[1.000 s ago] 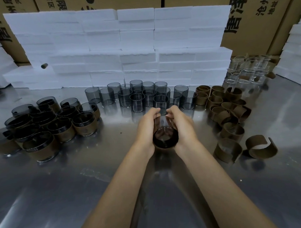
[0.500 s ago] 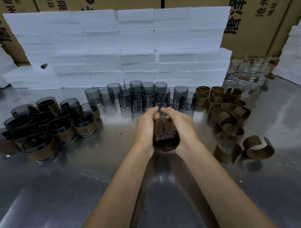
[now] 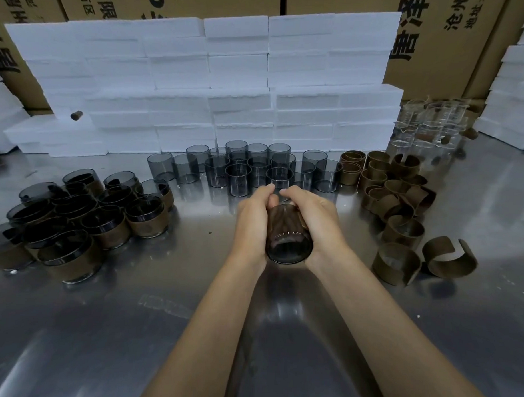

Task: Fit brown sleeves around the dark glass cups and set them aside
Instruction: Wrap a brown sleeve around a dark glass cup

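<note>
1. Both hands are wrapped around one cup (image 3: 289, 243), held tipped with one round end toward the person, above the table (image 3: 161, 328). The left hand (image 3: 251, 224) clasps its left side, the right hand (image 3: 312, 222) its right, and the fingertips meet on the far side.
2. A sleeve (image 3: 285, 221) shows brown through the glass between the palms. Whether its ends have closed round the cup is hidden by the fingers.
3. Just beyond the hands stand the bare cups (image 3: 250, 168). To the right of the right hand lie the loose sleeves (image 3: 403, 209); well to the left of the left hand sit the finished cups (image 3: 75, 221).
4. Risk, as I judge it: smooth glass held off the table could slip if the grip eases while the sleeve is being worked round, and it would drop onto metal.
5. The split sleeve may spring open or sit crooked if let go before it is seated.
6. The bare cups stand close beyond the knuckles; a forward push could knock them over.
7. Setting the cup down on the left, into that crowded cluster, could clink glass against glass.
</note>
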Demonstrator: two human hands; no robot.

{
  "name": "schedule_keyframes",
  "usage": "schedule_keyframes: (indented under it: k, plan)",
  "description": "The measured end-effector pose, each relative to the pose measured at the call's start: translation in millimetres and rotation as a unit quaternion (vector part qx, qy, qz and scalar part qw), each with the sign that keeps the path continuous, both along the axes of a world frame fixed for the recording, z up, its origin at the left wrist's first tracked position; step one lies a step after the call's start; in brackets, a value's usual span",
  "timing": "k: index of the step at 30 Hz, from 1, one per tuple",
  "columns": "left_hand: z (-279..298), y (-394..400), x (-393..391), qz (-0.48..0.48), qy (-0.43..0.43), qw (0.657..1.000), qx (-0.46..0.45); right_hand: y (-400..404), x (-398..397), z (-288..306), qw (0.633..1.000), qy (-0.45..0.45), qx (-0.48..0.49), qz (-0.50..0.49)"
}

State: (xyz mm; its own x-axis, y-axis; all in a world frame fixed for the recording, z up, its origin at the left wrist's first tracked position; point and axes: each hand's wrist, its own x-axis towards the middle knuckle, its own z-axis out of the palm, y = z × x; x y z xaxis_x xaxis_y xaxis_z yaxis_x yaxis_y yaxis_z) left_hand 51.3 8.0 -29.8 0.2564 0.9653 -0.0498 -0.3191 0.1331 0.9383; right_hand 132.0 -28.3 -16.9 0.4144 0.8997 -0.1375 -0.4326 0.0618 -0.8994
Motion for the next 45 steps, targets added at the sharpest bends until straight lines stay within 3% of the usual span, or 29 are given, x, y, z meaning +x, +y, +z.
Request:
schedule_keyframes:
  k: [8,13,18,26,31,36,39,42,45]
  plan:
    - [11,-5,-2,0.059,0.039,0.992,0.103,4,7,-5,1.000,0.020,0.014,0.014]
    - [14,-9,-5,0.131,0.087,0.958,0.241,-5,10,-3,0.982,0.052,-0.052,0.176]
    - [14,-16,-6,0.201,0.144,0.916,0.316,-6,17,-1,0.976,0.036,-0.090,0.194]
    - [12,-5,-2,0.140,0.051,0.964,0.221,-2,35,-5,0.988,0.013,-0.044,0.148]
    - [12,-6,-4,0.097,0.098,0.959,0.249,-5,36,2,0.992,0.024,-0.032,0.117]
    - [4,-7,3,-0.008,0.182,0.948,0.260,1,36,1,0.991,0.127,-0.007,-0.036]
    - [-6,-6,9,-0.028,0.223,0.945,0.237,5,35,1,0.986,0.167,0.000,-0.007]
    - [-8,1,5,0.032,0.153,0.973,0.170,5,30,1,0.993,0.115,-0.007,0.015]
    - [-3,12,-8,0.029,-0.026,0.997,0.069,6,28,-2,0.998,0.040,0.026,0.028]
